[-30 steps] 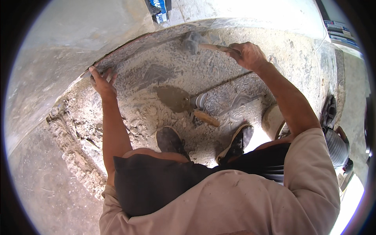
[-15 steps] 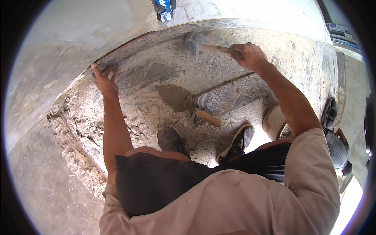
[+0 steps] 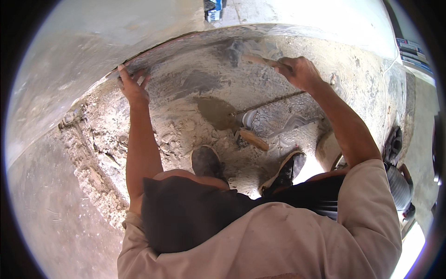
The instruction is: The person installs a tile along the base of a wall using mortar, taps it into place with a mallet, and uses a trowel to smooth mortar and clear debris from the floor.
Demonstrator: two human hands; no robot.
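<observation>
My right hand (image 3: 302, 73) is closed around the wooden handle of a hammer (image 3: 260, 60), held out ahead and to the right. Its dark, blurred head lies to the left, close over the dusty grey surface beside the wall base; whether it touches cannot be told. At the far left, my left hand (image 3: 134, 89) is open with fingers spread. Its fingertips rest at the dark edge where the smooth grey wall (image 3: 93, 51) meets the rough ground. Between my hands and feet lies a trowel with a mortar-coated blade (image 3: 214, 112) and a wooden handle (image 3: 254, 139).
Broken rubble (image 3: 104, 162) runs along the left side. A pale round object (image 3: 249, 119) sits by the trowel, and a rounded container (image 3: 328, 149) stands right of my shoes (image 3: 206, 162). A blue and white package (image 3: 213, 10) is at the top; stacked boxes (image 3: 412, 52) are far right.
The whole view has shifted slightly, so the scene sits further right. Both hands keep nearly the same places, the right still holding the hammer and the left still at the edge.
</observation>
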